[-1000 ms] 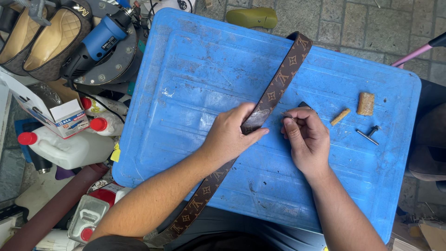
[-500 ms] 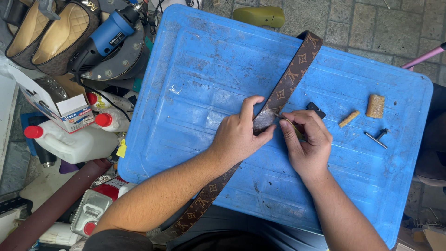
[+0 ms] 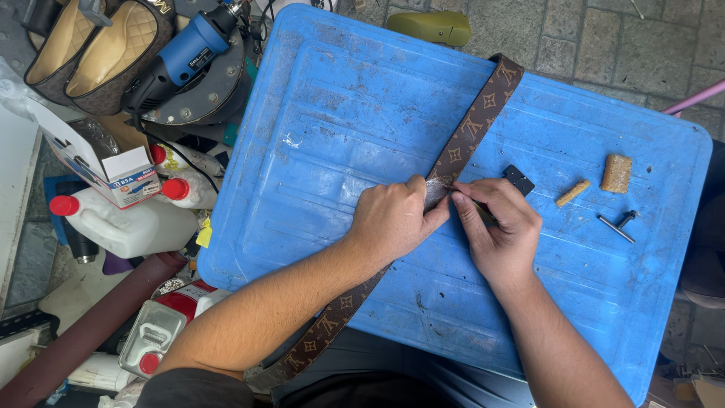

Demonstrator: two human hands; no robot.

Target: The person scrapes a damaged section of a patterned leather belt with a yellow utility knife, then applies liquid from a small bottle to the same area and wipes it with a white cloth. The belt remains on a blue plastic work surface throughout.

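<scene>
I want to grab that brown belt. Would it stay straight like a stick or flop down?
It would probably flop. The belt is a long thin strap that already hangs over both edges of the blue lid, so it looks bendy. It seems light for its length. The left hand presses it flat while the right hand works on it, which hints it may slide.

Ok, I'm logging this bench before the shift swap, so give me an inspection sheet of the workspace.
Surface: blue plastic lid, scuffed and stained.
Job's things: brown patterned belt lying diagonally across it.
Clutter: black clip, two cork pieces, metal pin.
Grippers: left hand presses the belt; right hand pinches a thin tool at it.
Cables: black cord beside the blue power tool.
Surroundings: white jugs, shoes, paved floor.
</scene>
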